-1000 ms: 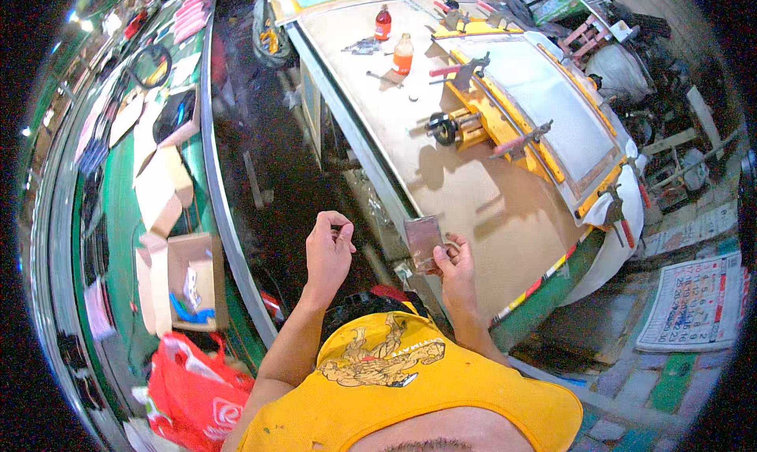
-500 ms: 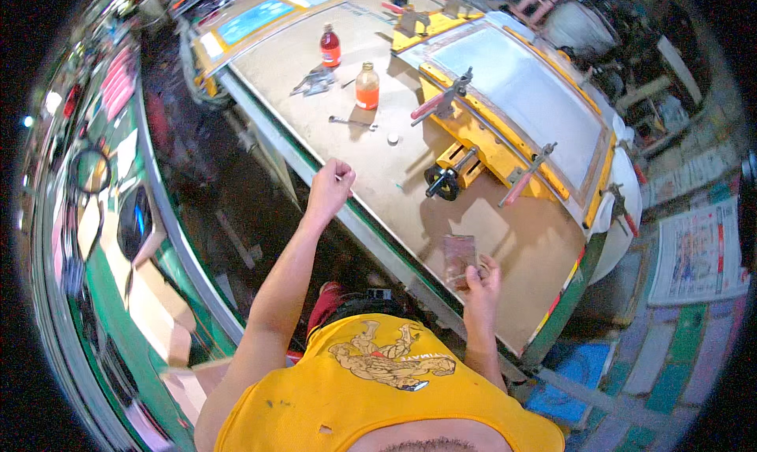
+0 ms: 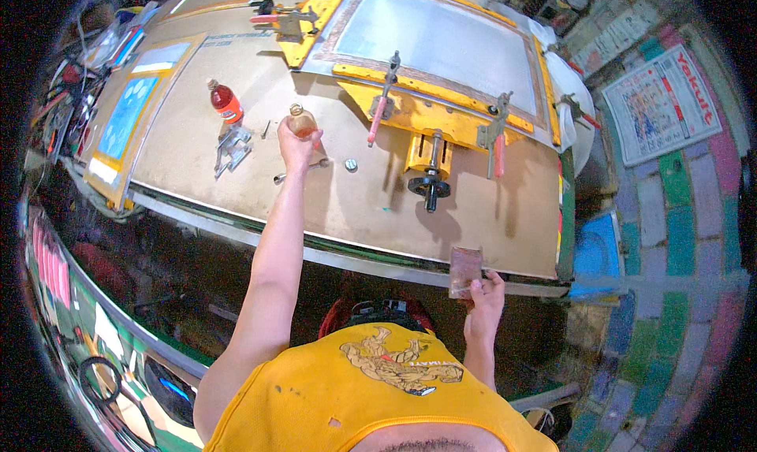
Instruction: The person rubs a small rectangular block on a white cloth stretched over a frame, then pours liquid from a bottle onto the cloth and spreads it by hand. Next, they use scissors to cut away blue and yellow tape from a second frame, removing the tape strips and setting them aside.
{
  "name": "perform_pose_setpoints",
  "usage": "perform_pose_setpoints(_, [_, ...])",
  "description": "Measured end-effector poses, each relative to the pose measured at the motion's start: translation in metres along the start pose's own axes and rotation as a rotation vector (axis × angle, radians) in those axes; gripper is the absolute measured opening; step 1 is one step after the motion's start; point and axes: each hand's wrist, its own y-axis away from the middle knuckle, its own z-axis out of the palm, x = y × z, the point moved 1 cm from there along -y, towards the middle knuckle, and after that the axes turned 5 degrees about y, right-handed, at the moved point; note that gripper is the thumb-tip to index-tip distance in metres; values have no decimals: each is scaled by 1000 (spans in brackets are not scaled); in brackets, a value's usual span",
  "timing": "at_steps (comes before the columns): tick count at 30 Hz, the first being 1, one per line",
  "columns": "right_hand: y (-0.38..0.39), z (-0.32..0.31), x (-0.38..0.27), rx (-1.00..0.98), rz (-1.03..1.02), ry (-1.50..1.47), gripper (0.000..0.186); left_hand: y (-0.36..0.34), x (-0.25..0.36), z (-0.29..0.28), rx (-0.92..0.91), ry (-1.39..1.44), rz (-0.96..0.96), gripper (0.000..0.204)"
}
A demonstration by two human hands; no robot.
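Observation:
My left hand is closed round an open bottle of amber liquid standing on the brown worktop. A wrench lies just behind my wrist, and a small round cap sits to its right. Another bottle with red liquid and some metal pieces are to the left. My right hand grips a thin brownish rectangular piece at the table's front edge; whether it is metal or plastic I cannot tell.
A yellow jig with clamps, a handwheel and a framed screen fills the back right. Blue-centred frames lie at left. A cluttered green bench runs at lower left; painted bricks are at right.
The view has swung round to face the worktop. My left hand has reached forward and taken hold of the amber bottle. My right hand still holds the thin piece.

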Motion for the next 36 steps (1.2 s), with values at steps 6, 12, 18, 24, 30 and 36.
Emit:
perform_pose_setpoints(6, [19, 19, -19, 6, 33, -37, 46, 113, 87, -2, -235, 361, 145, 73])
perform_pose_setpoints(12, [28, -31, -24, 140, -19, -56, 49, 205, 152, 21, -442, 362, 766, 83])
perform_pose_setpoints(18, [47, -132, -7, 308, -8, -123, 49, 298, 218, 93, -795, 917, 61, 85])
perform_pose_setpoints(24, [44, -277, 19, 566, -61, -159, 41, 439, 296, 150, -1321, 1194, -556, 81])
perform_pose_setpoints(30, [35, -422, 27, 730, -103, -183, 42, 584, 340, 215, -2043, 861, -444, 83])
perform_pose_setpoints(36, [26, -499, 8, 859, -103, -173, 44, 692, 380, 271, -2372, 724, -594, 82])
